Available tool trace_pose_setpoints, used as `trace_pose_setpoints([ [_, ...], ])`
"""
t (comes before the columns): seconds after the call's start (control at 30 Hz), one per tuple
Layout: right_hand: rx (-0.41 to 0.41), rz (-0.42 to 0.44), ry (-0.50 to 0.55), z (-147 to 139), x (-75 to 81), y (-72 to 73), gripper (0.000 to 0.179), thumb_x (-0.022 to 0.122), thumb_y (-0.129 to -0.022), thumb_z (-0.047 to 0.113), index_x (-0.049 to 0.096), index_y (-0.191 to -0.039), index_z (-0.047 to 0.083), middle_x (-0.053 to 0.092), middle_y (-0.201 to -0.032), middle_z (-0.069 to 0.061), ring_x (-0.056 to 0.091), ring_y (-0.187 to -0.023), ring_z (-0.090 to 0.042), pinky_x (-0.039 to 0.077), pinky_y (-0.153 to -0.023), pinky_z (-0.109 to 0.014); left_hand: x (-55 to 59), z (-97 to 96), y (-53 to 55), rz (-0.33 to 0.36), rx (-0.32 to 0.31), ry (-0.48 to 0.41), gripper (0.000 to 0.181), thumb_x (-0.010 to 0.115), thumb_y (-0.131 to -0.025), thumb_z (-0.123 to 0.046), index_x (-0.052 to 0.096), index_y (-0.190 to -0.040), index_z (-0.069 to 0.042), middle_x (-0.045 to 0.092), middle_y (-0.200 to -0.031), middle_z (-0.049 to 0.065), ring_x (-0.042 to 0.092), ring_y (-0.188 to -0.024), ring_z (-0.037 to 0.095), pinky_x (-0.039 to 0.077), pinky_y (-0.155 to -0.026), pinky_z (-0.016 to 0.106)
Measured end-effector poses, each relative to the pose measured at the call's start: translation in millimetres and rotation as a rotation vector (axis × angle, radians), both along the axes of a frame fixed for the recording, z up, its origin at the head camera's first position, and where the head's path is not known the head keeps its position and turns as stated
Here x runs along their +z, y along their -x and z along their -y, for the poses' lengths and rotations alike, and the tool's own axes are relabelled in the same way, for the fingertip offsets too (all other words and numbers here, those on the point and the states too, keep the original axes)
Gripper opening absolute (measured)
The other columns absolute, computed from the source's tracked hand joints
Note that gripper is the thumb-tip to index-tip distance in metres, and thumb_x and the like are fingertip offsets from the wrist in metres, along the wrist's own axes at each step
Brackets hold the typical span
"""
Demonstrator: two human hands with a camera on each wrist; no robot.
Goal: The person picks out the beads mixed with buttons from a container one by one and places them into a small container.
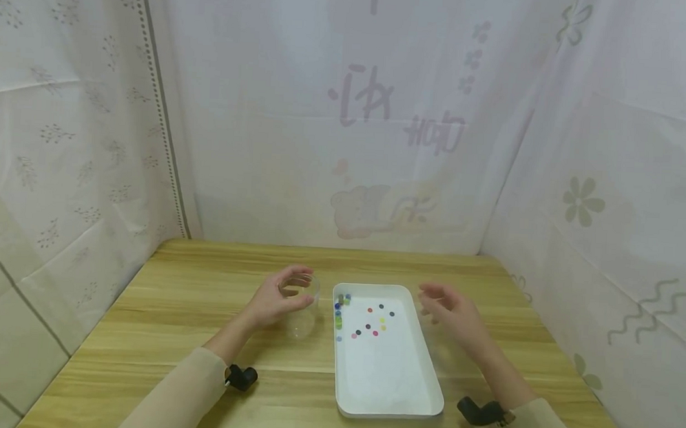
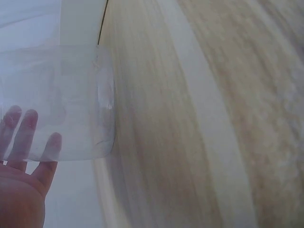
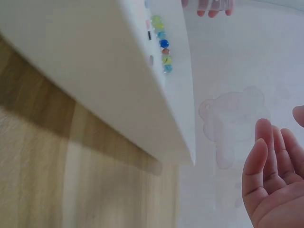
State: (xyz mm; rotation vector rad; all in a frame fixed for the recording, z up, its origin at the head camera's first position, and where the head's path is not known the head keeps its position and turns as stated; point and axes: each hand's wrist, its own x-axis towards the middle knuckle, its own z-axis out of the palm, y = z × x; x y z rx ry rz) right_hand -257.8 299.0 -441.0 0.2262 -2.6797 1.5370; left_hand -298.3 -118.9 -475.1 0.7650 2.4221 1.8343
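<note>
My left hand (image 1: pixel 273 303) curls round a clear plastic jar (image 1: pixel 301 325) to the left of the tray. In the left wrist view, fingertips show through the wall of the see-through jar (image 2: pixel 71 99), and its base is close to the tabletop. A white rectangular tray (image 1: pixel 385 376) lies between my hands. Several glass beads (image 1: pixel 339 319) line its left side, and small coloured discs (image 1: pixel 375 333) are scattered over its upper half. Just past the tray's right rim hovers my right hand (image 1: pixel 453 315), its fingers loosely bent and holding nothing.
A wood-grain table (image 1: pixel 208 336) carries the tray and reaches back to a patterned white curtain (image 1: pixel 265 139). More cloth hangs at the left and right sides. Each wrist wears a small black camera, one (image 1: pixel 244 377) on the left.
</note>
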Motion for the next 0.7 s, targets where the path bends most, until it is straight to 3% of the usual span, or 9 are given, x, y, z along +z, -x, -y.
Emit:
trace_pose_setpoints([
  [0.37, 0.028, -0.009, 0.101, 13.9, 13.1, 14.9, 0.049, 0.070, -0.109, 0.038, 0.065, -0.144, 0.005, 0.070, -0.134, -0.027, 0.076, -0.096, -0.018, 0.064, -0.082, -0.031, -0.2, -0.6, -0.1, 0.008, -0.003, -0.009, 0.056, 0.081, -0.097, -0.020, 0.060, -0.148, -0.011, 0.068, -0.145, 0.020, 0.061, -0.139, 0.048, 0.050, -0.118, 0.067],
  [0.7, 0.094, 0.042, 0.202, 37.4, 12.5, 25.1, 0.043, 0.073, -0.107, 0.028, 0.067, -0.141, 0.003, 0.076, -0.112, 0.002, 0.076, -0.092, -0.020, 0.066, -0.081, -0.032, -0.2, -0.3, -0.2, 0.020, -0.001, -0.007, 0.057, 0.082, -0.097, -0.022, 0.060, -0.149, -0.011, 0.067, -0.146, 0.020, 0.061, -0.140, 0.047, 0.048, -0.119, 0.069],
])
